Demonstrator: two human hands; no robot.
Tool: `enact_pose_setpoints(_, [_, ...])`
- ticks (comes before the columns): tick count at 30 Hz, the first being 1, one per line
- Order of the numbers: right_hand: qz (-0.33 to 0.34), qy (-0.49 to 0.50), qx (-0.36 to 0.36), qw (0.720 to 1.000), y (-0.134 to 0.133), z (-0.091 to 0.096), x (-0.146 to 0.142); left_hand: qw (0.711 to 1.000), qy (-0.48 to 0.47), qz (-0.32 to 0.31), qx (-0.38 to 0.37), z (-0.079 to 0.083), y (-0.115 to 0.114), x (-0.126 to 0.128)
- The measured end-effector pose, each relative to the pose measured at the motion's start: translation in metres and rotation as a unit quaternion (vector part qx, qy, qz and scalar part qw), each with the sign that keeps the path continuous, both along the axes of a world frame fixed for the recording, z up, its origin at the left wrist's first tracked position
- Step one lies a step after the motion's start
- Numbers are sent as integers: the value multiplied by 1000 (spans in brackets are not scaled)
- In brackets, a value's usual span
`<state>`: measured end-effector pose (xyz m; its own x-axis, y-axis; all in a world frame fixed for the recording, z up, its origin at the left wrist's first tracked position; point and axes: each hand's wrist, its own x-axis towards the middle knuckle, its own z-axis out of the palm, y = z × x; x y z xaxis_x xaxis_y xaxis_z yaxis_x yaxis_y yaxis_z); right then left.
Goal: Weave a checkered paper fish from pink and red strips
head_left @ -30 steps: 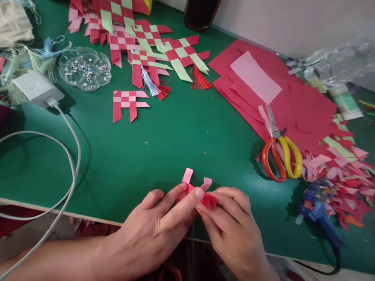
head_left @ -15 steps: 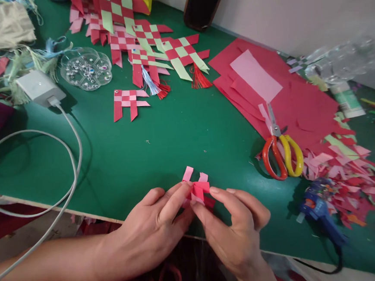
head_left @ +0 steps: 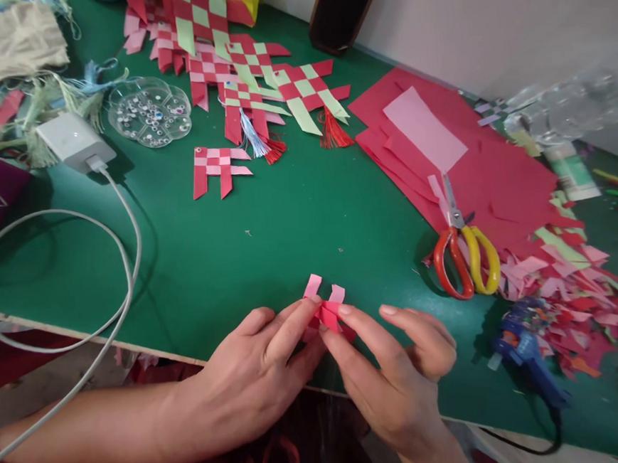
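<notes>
Near the table's front edge, a small weave of red and pink paper strips (head_left: 330,315) is between my two hands. My left hand (head_left: 268,352) pinches its left side, thumb below and index finger on top. With thumb and index finger, my right hand (head_left: 388,357) grips the right side of the weave; its other fingers are raised away. Two pink strip ends stick out at the far side. Part of the weave is hidden under my fingers. Farther off lies a woven red and pink paper fish (head_left: 219,166) with a small eye.
Red paper sheets (head_left: 502,180) carry a pink sheet (head_left: 426,128) and scissors (head_left: 457,241). At the right are paper scraps (head_left: 583,310) and a blue glue gun (head_left: 530,357). Several checkered fish (head_left: 306,89), a tray of googly eyes (head_left: 151,114) and a white charger (head_left: 76,141) with cable lie beyond.
My right thumb and index finger have shifted slightly and pressed closer over the red strip, which stuck out to the right before. The right hand's other fingers have spread. The view has shifted slightly.
</notes>
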<state>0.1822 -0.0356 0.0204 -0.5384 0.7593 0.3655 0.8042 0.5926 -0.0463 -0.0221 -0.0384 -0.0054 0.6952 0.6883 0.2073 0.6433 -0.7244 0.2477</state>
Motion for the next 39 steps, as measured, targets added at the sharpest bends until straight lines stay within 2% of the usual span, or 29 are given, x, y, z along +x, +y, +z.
enact_pose_setpoints(6, [28, 1, -6, 1000, 6, 5, 2, 1000, 14, -10, -2, -1, 0, 0])
enact_pose_setpoints(12, [75, 3, -60, 995, 23, 15, 0, 1000, -4, 2, 5, -1, -1, 1])
enact_pose_setpoints(21, [21, 114, -177, 977, 41, 16, -2, 1000, 8, -2, -9, -4, -1, 0])
enact_pose_setpoints(28, [0, 82, -238, 968, 46, 12, 2, 1000, 7, -7, -11, -1, 1, -1])
enact_pose_setpoints(31, [21, 49, -242, 969, 46, 16, 3, 1000, 4, -10, -4, 1, 2, -1])
enact_pose_setpoints(35, [31, 6, -209, 977, 38, 22, 7, 1000, -1, -4, -11, 1, 2, -1])
enact_pose_setpoints(39, [39, 13, -183, 982, 30, 21, 6, 1000, -14, -7, -14, -1, 0, -1])
